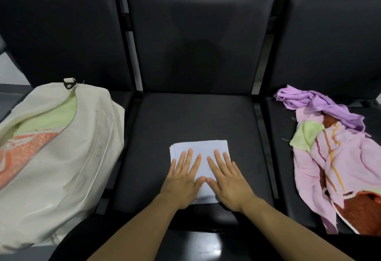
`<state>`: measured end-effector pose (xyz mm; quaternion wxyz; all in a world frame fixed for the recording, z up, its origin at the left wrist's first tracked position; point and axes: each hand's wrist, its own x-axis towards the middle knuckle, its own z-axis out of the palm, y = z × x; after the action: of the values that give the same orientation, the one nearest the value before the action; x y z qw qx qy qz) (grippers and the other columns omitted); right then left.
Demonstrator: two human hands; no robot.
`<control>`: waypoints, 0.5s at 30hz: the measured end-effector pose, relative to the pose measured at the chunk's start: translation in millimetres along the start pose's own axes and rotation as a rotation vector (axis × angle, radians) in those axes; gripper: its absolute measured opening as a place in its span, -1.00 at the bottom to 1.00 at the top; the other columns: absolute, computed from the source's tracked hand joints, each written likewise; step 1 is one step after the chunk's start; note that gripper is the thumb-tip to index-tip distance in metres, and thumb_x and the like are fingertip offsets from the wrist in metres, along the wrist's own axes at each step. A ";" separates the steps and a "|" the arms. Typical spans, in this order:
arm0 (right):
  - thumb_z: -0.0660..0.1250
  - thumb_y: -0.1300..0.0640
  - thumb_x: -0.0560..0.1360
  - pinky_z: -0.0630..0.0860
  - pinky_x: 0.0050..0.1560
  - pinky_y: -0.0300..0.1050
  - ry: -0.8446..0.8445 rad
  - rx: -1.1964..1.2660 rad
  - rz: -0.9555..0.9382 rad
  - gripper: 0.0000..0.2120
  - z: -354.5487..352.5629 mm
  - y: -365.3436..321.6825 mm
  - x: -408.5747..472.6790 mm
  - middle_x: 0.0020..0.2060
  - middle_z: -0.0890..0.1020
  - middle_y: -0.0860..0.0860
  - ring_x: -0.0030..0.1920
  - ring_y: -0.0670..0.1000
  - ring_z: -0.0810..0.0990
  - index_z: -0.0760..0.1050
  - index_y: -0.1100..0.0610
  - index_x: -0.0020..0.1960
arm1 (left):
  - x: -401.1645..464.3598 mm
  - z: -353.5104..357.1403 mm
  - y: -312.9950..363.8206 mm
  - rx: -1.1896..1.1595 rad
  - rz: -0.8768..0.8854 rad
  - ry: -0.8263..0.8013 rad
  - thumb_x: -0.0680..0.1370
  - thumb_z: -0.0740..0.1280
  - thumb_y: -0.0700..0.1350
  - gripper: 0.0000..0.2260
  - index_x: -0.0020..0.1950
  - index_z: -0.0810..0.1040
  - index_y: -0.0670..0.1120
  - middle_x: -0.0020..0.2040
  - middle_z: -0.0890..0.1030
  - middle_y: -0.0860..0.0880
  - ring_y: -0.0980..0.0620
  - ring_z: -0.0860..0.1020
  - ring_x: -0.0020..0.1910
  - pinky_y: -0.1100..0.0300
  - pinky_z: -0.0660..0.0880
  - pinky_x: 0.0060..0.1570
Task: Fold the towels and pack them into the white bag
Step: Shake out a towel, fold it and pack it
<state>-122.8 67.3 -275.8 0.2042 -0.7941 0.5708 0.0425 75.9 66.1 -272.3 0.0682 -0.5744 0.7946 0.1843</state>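
Observation:
A folded pale blue towel [201,147] lies on the middle black seat [185,116]. My left hand [183,180] and my right hand [226,180] press flat on it side by side, fingers straight and spread, thumbs nearly touching. The white bag [68,168] lies open on the left seat, with a green towel [51,116] and an orange patterned towel [26,147] showing inside. On the right seat sits a loose pile of towels [340,157]: purple on top, pink with stripes, a light green one and a rust-red one.
Three black padded seats stand in a row with upright backrests [195,44] behind. Narrow gaps with metal frame bars separate the seats. The glossy front edge of the middle seat [206,244] lies below my forearms.

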 end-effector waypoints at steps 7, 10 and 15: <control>-0.26 -0.36 0.54 0.18 0.54 0.04 -0.171 -0.045 0.108 -0.23 -37.9 -16.7 -10.9 0.63 -0.18 0.02 0.61 0.14 -0.07 -0.16 -0.02 0.65 | -0.4 -6.8 -6.3 -0.026 -0.224 0.068 0.55 -0.15 0.44 -0.23 0.58 -0.45 0.15 0.59 -0.46 -0.05 -0.09 -0.40 0.59 -0.14 -0.37 0.52; 0.00 -0.23 0.66 0.45 0.27 0.04 -0.150 -0.155 0.157 -0.33 -36.7 -38.8 -22.0 0.50 0.12 0.20 0.41 0.21 0.28 -0.04 0.09 0.63 | 1.4 -17.3 -11.1 -0.129 -0.320 0.114 0.58 0.10 0.41 -0.15 0.63 -0.35 0.10 0.64 -0.33 -0.10 -0.11 -0.28 0.63 -0.17 -0.27 0.57; 0.13 -0.21 0.63 0.50 -0.03 -0.02 0.024 0.186 0.268 -0.63 -38.4 -56.9 -23.1 0.10 0.44 0.03 0.10 0.13 0.54 0.46 0.02 0.23 | -2.5 -32.0 -12.8 -0.316 -0.529 0.224 0.54 0.35 0.29 -0.09 0.65 -0.12 -0.03 0.63 -0.01 -0.15 -0.18 0.04 0.61 -0.09 0.11 0.55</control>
<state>-84.5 88.6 -218.1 0.2625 -0.6891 0.6754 0.0067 92.0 53.0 -244.8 -0.0638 -0.7811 0.5820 0.2169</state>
